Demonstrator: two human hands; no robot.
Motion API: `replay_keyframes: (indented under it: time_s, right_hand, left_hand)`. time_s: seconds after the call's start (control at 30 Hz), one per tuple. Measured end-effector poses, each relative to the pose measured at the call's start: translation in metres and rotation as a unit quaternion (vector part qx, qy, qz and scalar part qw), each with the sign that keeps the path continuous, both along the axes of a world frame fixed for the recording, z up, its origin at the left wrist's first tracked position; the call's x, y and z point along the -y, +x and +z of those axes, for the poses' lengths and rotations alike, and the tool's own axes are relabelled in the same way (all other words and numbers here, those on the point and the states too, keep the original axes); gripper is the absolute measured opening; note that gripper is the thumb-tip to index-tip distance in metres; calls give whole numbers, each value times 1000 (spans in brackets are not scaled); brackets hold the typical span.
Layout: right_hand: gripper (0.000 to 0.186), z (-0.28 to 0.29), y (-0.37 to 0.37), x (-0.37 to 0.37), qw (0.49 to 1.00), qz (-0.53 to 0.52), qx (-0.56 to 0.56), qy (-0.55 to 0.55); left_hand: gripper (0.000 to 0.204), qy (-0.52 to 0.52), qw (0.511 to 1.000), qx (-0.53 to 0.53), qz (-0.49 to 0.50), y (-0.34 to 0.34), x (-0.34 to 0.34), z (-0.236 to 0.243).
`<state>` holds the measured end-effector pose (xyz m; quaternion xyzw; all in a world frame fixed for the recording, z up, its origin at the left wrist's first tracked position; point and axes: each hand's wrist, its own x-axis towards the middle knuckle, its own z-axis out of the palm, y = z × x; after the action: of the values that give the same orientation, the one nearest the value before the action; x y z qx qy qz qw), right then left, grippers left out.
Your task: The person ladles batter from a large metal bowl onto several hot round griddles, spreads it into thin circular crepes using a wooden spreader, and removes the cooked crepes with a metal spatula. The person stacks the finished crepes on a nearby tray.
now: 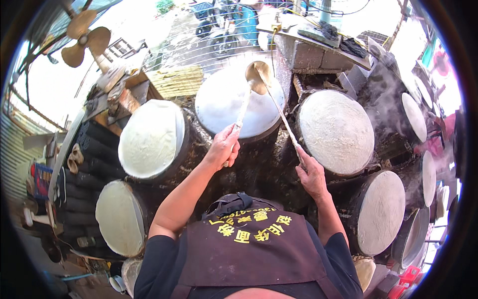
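Observation:
My left hand [223, 148] is closed around the end of a pale stick-like handle [245, 107], which slants up and away. My right hand [311, 174] grips a long, thin handle [284, 119] that leans up to the left. Both handles come together at a brown, rounded ladle bowl [258, 74]; how the pale one ends there I cannot make out. The bowl is over the far part of a round, smooth whitish top [216, 102] on the dark drum in front of me. I cannot tell whether the bowl touches that top.
More dark drums with round pale tops stand at left [151, 139] and right [336, 132]. Steam [386, 102] rises at the right. Concrete blocks [312, 56] and a board lie beyond. At far left are a brown fan [84, 39] and stacked black cylinders [92, 172].

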<state>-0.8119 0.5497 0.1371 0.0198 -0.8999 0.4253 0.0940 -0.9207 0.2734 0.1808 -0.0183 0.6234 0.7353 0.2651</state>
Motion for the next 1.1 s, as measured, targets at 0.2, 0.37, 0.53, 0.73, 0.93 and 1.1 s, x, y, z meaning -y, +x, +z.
replay_keyframes:
  time_s: [0.2,0.37,0.53,0.73,0.93,1.1]
  right_hand:
    - [60,-35,-38,-20,997,-48,28,62]
    - [59,-59,-48,-11,991,-82,74,72]
    - [60,-79,-55,7,992,-97,42,63]
    - [59,-73,-56,34,980,-146,46,-128]
    - [58,-94,-122,86,985,-120,31,-123]
    - [59,-107,-129,65,978,-160,-81,-101]
  left_hand:
    - [43,-205,953,-222,1,-66,-38,-68]
    - [45,-599,705,-376,-58,-123,-2,-39]
    - [50,-567,703,-417,100,-158,43,33]
    - [42,-94,970,-193,112,-106,96,76]
    - [39,118,988,-68,71,-34,132,60]
    - [46,228,964,-94,99,38,208,65]
